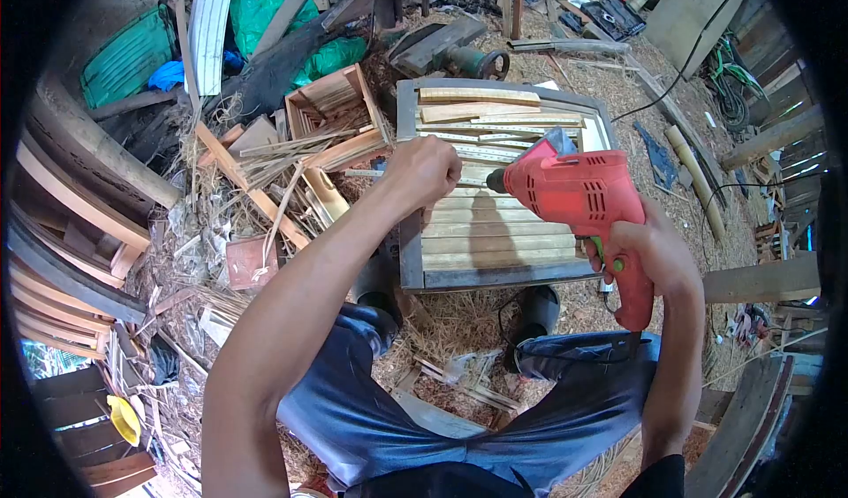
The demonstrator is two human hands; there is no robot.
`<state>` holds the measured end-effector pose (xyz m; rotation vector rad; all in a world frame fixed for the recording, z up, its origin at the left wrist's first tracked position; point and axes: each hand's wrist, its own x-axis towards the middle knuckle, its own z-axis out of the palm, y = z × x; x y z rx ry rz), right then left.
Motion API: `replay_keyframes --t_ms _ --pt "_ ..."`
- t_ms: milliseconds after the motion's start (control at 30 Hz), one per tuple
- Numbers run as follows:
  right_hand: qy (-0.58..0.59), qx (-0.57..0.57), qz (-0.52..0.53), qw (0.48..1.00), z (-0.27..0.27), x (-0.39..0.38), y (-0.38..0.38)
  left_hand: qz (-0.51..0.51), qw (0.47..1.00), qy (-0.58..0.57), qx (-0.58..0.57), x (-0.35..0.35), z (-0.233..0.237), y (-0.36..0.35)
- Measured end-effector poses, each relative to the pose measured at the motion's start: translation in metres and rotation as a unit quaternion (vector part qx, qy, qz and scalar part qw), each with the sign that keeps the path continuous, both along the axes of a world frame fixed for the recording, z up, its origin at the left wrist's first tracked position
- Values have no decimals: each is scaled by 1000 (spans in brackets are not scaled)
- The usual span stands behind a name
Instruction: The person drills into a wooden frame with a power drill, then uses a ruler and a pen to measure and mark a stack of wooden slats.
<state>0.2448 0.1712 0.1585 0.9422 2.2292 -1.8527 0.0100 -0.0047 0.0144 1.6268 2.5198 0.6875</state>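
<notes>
A red power drill [579, 193] is gripped by its handle in my right hand [649, 246], its black chuck pointing left over a slatted panel. My left hand [424, 171] is closed above the panel's left side, near the drill's tip; what its fingers hold, if anything, is hidden. The panel has a grey frame [499, 277] and rows of pale wooden slats [503, 228]. Loose wooden strips [481, 96] lie across its far part. A small blue and white object [556, 142] shows just behind the drill.
A wooden crate [331, 100] and scrap sticks stand left of the panel. A black cable [685, 69] runs at the right, near a long wooden pole [698, 180]. Curved wooden frames [79, 189] stack at far left. Shavings cover the ground.
</notes>
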Motion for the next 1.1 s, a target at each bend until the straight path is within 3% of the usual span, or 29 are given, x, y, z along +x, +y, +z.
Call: replay_keyframes --t_ms 333,433,500,833,1100 --pt "-28 -1 3 1000 7 -3 -2 10 999 -9 -40 -3 -4 0" --pt "-28 0 5 1000 8 -3 -2 -16 1000 12 21 -2 -4 -1" --pt "-27 3 4 1000 8 -4 -3 6 1000 -6 -26 -2 -3 0" --pt "-42 36 27 998 17 -13 -8 7 998 -1 -58 -2 -4 1" --pt "-30 59 37 997 21 -19 -12 -20 999 34 -20 -4 -7 -1"
